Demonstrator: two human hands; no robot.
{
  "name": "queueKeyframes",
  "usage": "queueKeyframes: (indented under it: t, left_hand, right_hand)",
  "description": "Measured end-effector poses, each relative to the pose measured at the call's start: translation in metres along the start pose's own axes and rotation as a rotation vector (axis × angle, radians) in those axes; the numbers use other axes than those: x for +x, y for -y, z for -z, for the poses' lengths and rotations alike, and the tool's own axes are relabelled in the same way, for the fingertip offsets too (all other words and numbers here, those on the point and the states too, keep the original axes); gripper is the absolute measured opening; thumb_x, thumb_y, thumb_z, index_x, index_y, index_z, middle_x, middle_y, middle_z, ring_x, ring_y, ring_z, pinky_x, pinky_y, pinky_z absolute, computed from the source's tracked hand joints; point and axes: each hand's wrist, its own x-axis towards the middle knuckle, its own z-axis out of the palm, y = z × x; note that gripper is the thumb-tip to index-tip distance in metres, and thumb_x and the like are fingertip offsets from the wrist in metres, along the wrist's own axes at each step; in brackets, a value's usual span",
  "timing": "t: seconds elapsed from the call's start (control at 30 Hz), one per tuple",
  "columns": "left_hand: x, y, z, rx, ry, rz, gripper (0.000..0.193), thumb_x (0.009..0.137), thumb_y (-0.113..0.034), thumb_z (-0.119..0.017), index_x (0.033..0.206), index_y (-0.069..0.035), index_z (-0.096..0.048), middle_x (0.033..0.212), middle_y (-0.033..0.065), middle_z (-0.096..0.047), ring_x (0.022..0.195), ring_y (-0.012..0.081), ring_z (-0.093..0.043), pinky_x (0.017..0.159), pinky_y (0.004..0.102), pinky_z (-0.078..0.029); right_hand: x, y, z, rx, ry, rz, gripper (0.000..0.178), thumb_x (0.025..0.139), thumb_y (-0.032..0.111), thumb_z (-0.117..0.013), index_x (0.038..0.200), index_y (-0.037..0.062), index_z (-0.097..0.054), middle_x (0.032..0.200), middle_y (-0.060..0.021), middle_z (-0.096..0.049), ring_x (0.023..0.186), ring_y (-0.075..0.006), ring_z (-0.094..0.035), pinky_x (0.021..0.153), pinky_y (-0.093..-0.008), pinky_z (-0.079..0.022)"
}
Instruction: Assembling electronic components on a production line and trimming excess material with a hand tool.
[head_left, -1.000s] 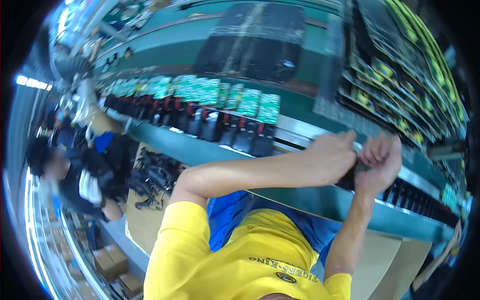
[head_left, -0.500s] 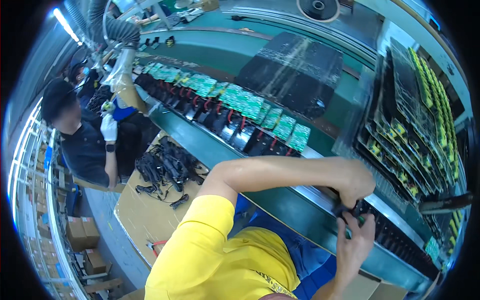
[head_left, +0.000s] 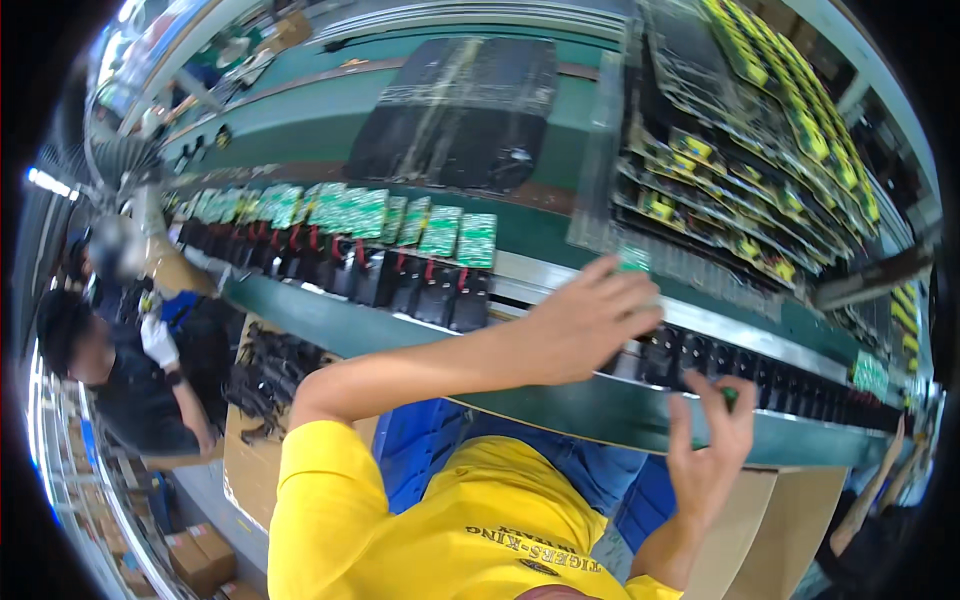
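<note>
My left hand [head_left: 598, 322] reaches over the green bench, fingers bent and slightly blurred. A green circuit board [head_left: 633, 259] shows just beyond its fingertips, and the hand appears closed on it, though the grip is partly hidden. Under the palm begins a row of black plastic cases [head_left: 690, 358] standing on the metal rail. In front of that row is my right hand [head_left: 712, 440], fingers curled around a small green piece [head_left: 729, 398] that is mostly covered. Left of my left hand, several circuit boards [head_left: 350, 212] lie joined by red wires to black cases [head_left: 410, 290].
A tall stack of trays with yellow parts [head_left: 740, 180] rises at the back right. A dark flat board [head_left: 455, 115] lies on the far bench. Black cables [head_left: 265, 370] lie on a side table at left, near a co-worker [head_left: 130, 380]. Another person's arm [head_left: 868, 500] shows at right.
My view has turned to the right. My left hand has lifted away from my right hand and moved left, to beside the wired boards. My right hand stays by the black cases.
</note>
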Motion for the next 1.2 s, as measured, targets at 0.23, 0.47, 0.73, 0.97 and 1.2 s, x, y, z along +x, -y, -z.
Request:
queueKeyframes:
  t: [0.23,0.47,0.73,0.97,1.2]
  left_hand:
    - [-0.048,0.012,0.069,0.072,0.14,0.173,0.03,0.095,-0.027,-0.083,0.115,-0.006,-0.074,0.159,0.015,-0.063,0.154,0.0388,-0.057,0.137,0.0645,-0.035]
    - [-0.077,0.013,0.071,0.044,0.086,0.371,0.024,0.089,-0.013,-0.079,0.111,-0.007,-0.071,0.161,0.0163,-0.061,0.155,0.0433,-0.054,0.141,0.0681,-0.03]
    - [-0.114,0.026,0.08,0.065,0.074,0.411,0.023,0.09,-0.013,-0.075,0.111,-0.007,-0.069,0.168,0.017,-0.058,0.159,0.045,-0.051,0.143,0.0701,-0.026]
    - [-0.15,0.054,0.103,0.095,0.108,0.414,0.03,0.092,-0.016,-0.074,0.121,-0.006,-0.071,0.171,0.0184,-0.057,0.159,0.0451,-0.05,0.142,0.0695,-0.026]
    - [-0.079,0.035,0.114,0.177,-0.065,0.397,0.051,0.096,-0.016,-0.077,0.145,-0.006,-0.071,0.17,0.0192,-0.059,0.157,0.0442,-0.054,0.14,0.0682,-0.03]
  right_hand:
    - [0.004,-0.139,0.073,-0.431,-0.322,-0.398,0.024,0.105,0.033,-0.085,0.122,0.016,-0.089,0.121,-0.0137,-0.07,0.098,-0.0361,-0.072,0.086,-0.0456,-0.06]
    - [0.01,-0.233,0.106,-0.583,-0.373,-0.709,0.031,0.108,0.046,-0.078,0.124,0.0229,-0.092,0.117,-0.0144,-0.069,0.1,-0.0376,-0.076,0.09,-0.0465,-0.063]
    - [0.033,-0.307,0.14,-0.642,-0.517,-0.766,0.037,0.108,0.051,-0.074,0.125,0.0241,-0.092,0.119,-0.0169,-0.073,0.103,-0.0418,-0.077,0.093,-0.0495,-0.065]
    - [0.045,-0.377,0.145,-0.697,-0.467,-0.846,0.041,0.109,0.053,-0.069,0.126,0.0239,-0.092,0.124,-0.0221,-0.077,0.105,-0.0448,-0.078,0.094,-0.053,-0.065]
    - [0.031,-0.381,0.139,-0.803,-0.42,-0.683,0.036,0.11,0.049,-0.072,0.116,0.02,-0.093,0.114,-0.0207,-0.074,0.093,-0.0462,-0.075,0.082,-0.0531,-0.064]
